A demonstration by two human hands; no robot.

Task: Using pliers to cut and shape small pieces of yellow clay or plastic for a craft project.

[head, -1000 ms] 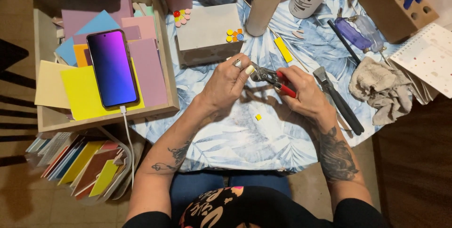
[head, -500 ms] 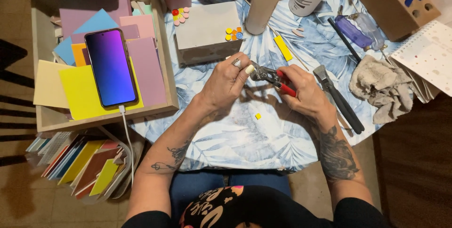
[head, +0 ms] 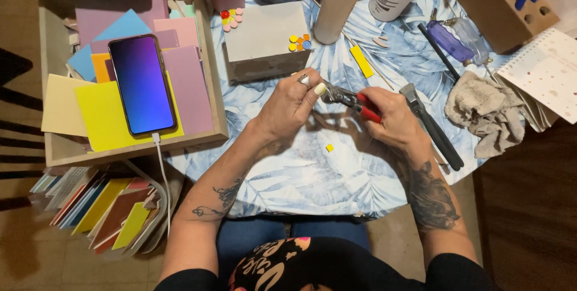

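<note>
A pair of red-handled nippers [head: 354, 102] is held near the middle of the counter [head: 312, 177], just above its blue-and-white leaf-print cover. The right hand [head: 390, 117] is closed around the red handles, fingers together on them. The left hand [head: 294, 102] is brought up to the metal head of the tool, thumb and fingertips pinched together there — what is pinched is too small to be made out. A ring is worn on one finger of that hand.

A small yellow square chip [head: 329, 147] lies on the cover just below the hands, apart from both. Behind the left hand, toward the far edge, a grey block [head: 264, 48] is set, with small coloured round pieces [head: 299, 42] on its right corner and a few more at its left. A yellow strip [head: 362, 61] lies to the right of the block, beside a white tube [head: 339, 3]. A dark long-handled tool [head: 436, 129] is laid just right of the right hand, and a crumpled cloth [head: 487, 111] near the right edge.

At the left edge a wooden tray [head: 207, 69] is filled with coloured sheets — a phone [head: 142, 84] with a lit screen rests on them, its cable hanging down.
</note>
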